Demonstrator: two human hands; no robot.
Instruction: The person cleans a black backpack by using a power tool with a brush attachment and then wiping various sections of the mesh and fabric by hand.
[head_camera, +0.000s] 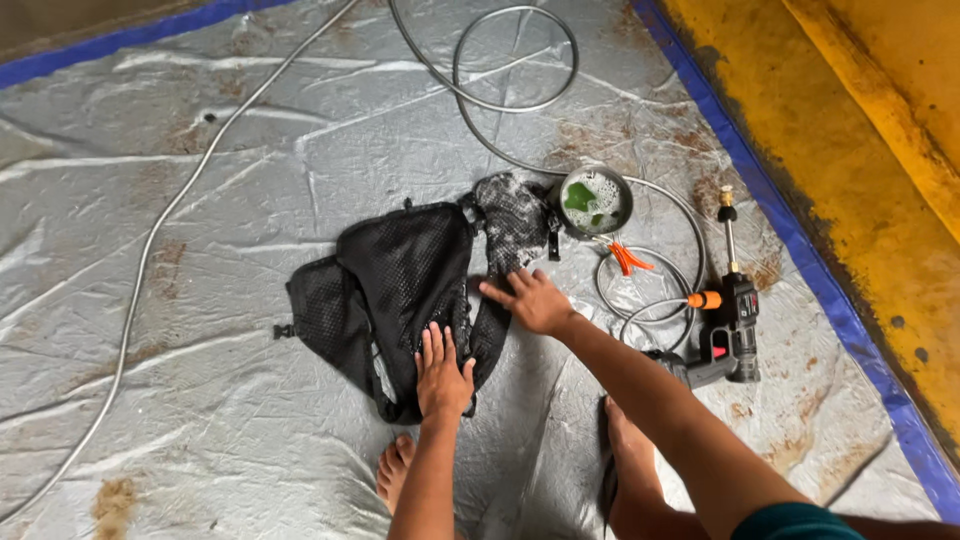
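Tarpaulin (250, 420), silvery grey with a blue border and rusty stains, covers the ground beneath everything, with a yellow surface (850, 150) running along its right edge. Across the sheet loops a long grey hose (150, 240), coiling near the top and trailing down the left side. At the centre lies a black mesh bag (390, 290), spread flat with straps and a buckle showing, its upper right part flecked with what looks like soap foam. The left hand (441, 370) rests flat on the bag's lower edge, fingers released and spread. The right hand (530, 300) presses on the bag's right side, fingers extended and grasping nothing. Near the right hand lies a black pressure-washer gun (728, 330) with an orange fitting. Above it sits a small metal bowl (593, 201) holding suds and something green. Bare feet (397, 470) show at the bottom.
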